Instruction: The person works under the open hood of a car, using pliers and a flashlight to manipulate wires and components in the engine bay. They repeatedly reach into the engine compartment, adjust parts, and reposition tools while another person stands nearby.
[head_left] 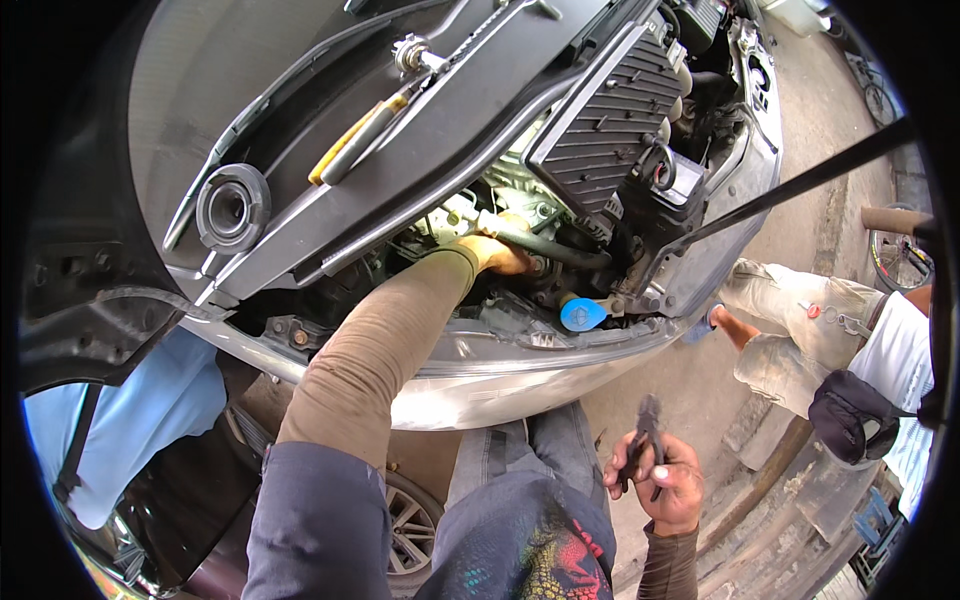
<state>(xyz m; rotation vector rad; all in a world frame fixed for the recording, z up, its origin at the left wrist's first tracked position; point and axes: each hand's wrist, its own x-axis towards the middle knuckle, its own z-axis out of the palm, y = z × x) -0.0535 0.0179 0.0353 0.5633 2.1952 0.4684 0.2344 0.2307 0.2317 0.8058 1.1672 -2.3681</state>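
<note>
My left arm reaches over the car's front edge into the engine bay. My left hand [500, 256] is down among the parts, beside a thick dark hose [555, 246]; its fingers are mostly hidden, so I cannot tell what they touch. Clear of the car, over the ground on the right, my right hand [672, 485] is closed around the handles of dark pliers [647, 432], whose jaws point up and away. A blue reservoir cap [582, 314] sits to the right of my left hand, near the bumper [490, 390].
A ribbed black cover [610, 115] tops the engine. Yellow-and-grey handled pliers [362, 140] and a round black ring-shaped part [233, 208] lie on the dark panel. A slanting black rod [800, 185] crosses at right. Another person [820, 320] stands at right; blue clothing [150, 430] shows at left.
</note>
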